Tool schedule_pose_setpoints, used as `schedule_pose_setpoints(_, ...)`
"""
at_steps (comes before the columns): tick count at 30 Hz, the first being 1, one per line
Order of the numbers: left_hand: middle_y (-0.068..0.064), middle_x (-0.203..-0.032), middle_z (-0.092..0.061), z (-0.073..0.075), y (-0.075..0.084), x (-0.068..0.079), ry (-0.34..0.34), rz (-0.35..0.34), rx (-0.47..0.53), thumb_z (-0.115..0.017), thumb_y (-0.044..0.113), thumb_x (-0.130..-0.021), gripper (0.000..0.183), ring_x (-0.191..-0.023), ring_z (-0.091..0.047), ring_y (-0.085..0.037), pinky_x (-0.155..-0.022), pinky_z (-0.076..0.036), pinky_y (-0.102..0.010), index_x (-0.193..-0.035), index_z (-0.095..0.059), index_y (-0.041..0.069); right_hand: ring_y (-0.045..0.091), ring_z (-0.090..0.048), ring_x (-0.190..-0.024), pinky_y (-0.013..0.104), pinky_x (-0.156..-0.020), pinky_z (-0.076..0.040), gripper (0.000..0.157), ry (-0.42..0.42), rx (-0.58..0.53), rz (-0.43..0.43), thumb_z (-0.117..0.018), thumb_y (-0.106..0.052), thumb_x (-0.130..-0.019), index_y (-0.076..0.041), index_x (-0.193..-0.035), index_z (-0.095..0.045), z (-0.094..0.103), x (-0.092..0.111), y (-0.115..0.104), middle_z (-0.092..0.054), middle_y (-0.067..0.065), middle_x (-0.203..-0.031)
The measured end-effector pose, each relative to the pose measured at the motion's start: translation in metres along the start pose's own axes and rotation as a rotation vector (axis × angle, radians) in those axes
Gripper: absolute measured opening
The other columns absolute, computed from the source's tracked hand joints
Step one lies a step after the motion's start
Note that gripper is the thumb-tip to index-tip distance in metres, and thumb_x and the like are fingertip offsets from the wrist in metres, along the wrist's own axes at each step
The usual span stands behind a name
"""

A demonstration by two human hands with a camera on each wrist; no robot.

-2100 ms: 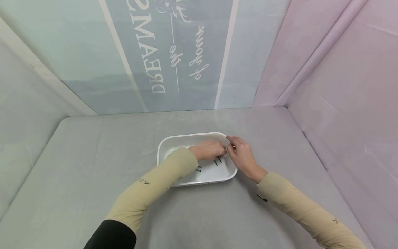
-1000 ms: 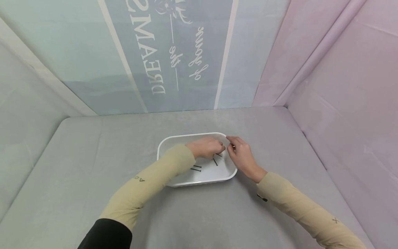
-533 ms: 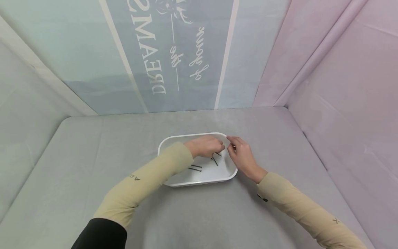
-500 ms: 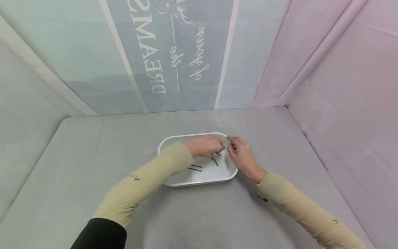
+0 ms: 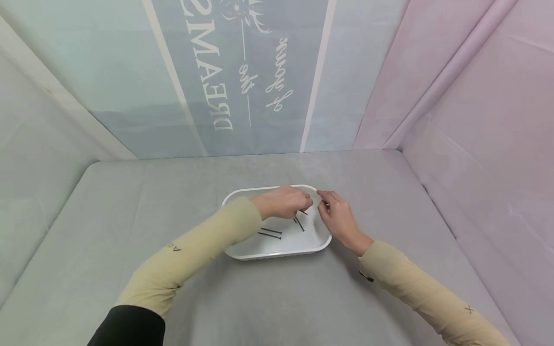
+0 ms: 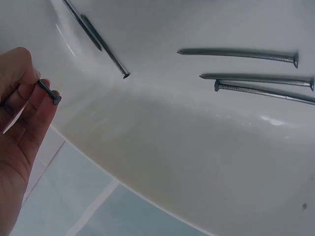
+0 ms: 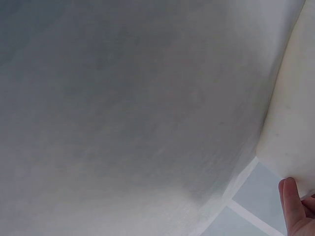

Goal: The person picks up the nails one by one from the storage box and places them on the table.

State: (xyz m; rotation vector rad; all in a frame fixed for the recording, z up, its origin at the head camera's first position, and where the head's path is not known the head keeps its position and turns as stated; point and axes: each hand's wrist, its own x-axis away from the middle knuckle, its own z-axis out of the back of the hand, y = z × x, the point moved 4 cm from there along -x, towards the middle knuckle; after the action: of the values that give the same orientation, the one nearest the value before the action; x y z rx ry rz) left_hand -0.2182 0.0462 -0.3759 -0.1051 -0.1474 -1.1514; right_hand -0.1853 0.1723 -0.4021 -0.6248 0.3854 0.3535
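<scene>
A white rectangular tray [image 5: 281, 253] lies on the grey surface with several dark nails [image 5: 270, 235] on its floor. My left hand [image 5: 283, 201] is inside the tray, toward its far right corner. In the left wrist view, its thumb and fingers pinch a nail [image 6: 47, 92] whose head sticks out past the fingertips. Loose nails [image 6: 238, 55] lie beside it on the white tray floor. My right hand [image 5: 339, 216] is at the tray's right end, fingers and thumb holding the rim. In the right wrist view, fingertips [image 7: 290, 184] rest at the tray wall [image 7: 295, 113].
The grey padded surface [image 5: 268, 298] extends around the tray. A printed blue-green panel [image 5: 259, 134] stands behind it, with a pink wall [image 5: 472, 158] on the right and a pale wall [image 5: 39, 144] on the left.
My left hand has shifted slightly left and up over the tray, its forearm swinging left, so more of the nails show. The right hand stays at the rim.
</scene>
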Motion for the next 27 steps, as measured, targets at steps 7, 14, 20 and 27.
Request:
schedule_pose_setpoints(7, 0.003, -0.081, -0.056, 0.009, -0.002, 0.007, 0.002, 0.009, 0.017, -0.055, -0.004, -0.078, 0.019, -0.07, -0.053, -0.011, -0.059, -0.043, -0.023, -0.089, -0.064, 0.01, 0.023, -0.063, -0.082, 0.03, -0.064, -0.053, 0.03, -0.017, 0.013, -0.02, -0.049, 0.002, -0.084, 0.006, -0.112, -0.06, 0.0, -0.001, 0.0, -0.061, 0.017, -0.105)
schedule_pose_setpoints(14, 0.002, -0.081, -0.057, 0.015, -0.004, 0.012, 0.026, 0.009, 0.021, -0.055, -0.005, -0.078, 0.019, -0.07, -0.054, -0.011, -0.059, -0.044, -0.021, -0.088, -0.063, 0.009, 0.023, -0.063, -0.081, 0.03, -0.064, -0.053, 0.029, -0.013, 0.019, -0.019, -0.049, 0.002, -0.083, 0.006, -0.111, -0.06, 0.0, -0.001, 0.0, -0.062, 0.017, -0.103)
schedule_pose_setpoints(20, 0.002, -0.083, -0.059, 0.019, -0.006, 0.017, 0.032, 0.018, 0.042, -0.056, -0.005, -0.078, 0.021, -0.071, -0.054, -0.01, -0.06, -0.044, -0.021, -0.091, -0.064, 0.009, 0.023, -0.063, -0.082, 0.031, -0.064, -0.053, 0.03, -0.009, 0.011, -0.016, -0.049, 0.003, -0.083, 0.006, -0.111, -0.06, 0.0, -0.001, 0.0, -0.062, 0.017, -0.104)
schedule_pose_setpoints(27, 0.002, -0.081, -0.058, 0.022, -0.007, 0.022, 0.07, 0.007, 0.043, -0.054, -0.006, -0.077, 0.021, -0.069, -0.053, -0.011, -0.058, -0.043, -0.021, -0.089, -0.063, 0.009, 0.022, -0.062, -0.081, 0.03, -0.063, -0.053, 0.03, -0.008, 0.031, -0.017, -0.048, 0.002, -0.083, 0.006, -0.111, -0.059, 0.0, -0.001, -0.001, -0.062, 0.017, -0.103)
